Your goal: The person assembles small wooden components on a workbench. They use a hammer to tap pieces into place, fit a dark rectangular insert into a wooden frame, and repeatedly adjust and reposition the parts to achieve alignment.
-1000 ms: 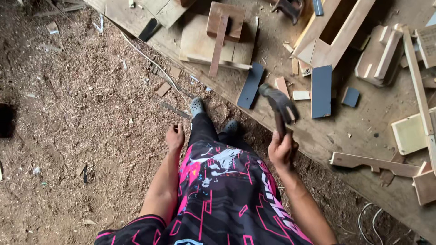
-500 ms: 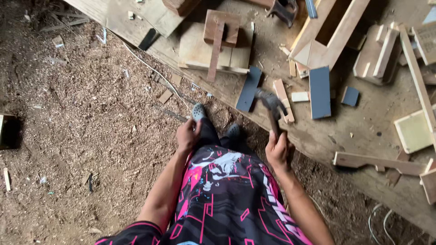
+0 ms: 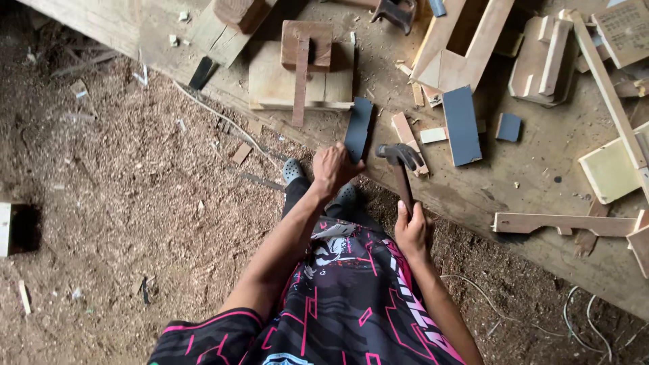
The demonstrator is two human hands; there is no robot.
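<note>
A sawdust-strewn floor (image 3: 115, 203) filled the left of the view, with a wooden workbench (image 3: 527, 196) running diagonally across the top and right. The left hand (image 3: 332, 169) reached out to the bench edge, its fingers curled at the lower end of a narrow dark blue-grey strip (image 3: 358, 125) lying on the wood; whether it actually gripped the strip could not be told. Just right of it, the right hand (image 3: 412, 230) was wrapped firmly round the handle of a hammer (image 3: 401, 162), whose head sat over the bench edge beside a small pale wood offcut (image 3: 407, 132). Farther right lay a larger dark blue-grey panel (image 3: 462, 125).
</note>
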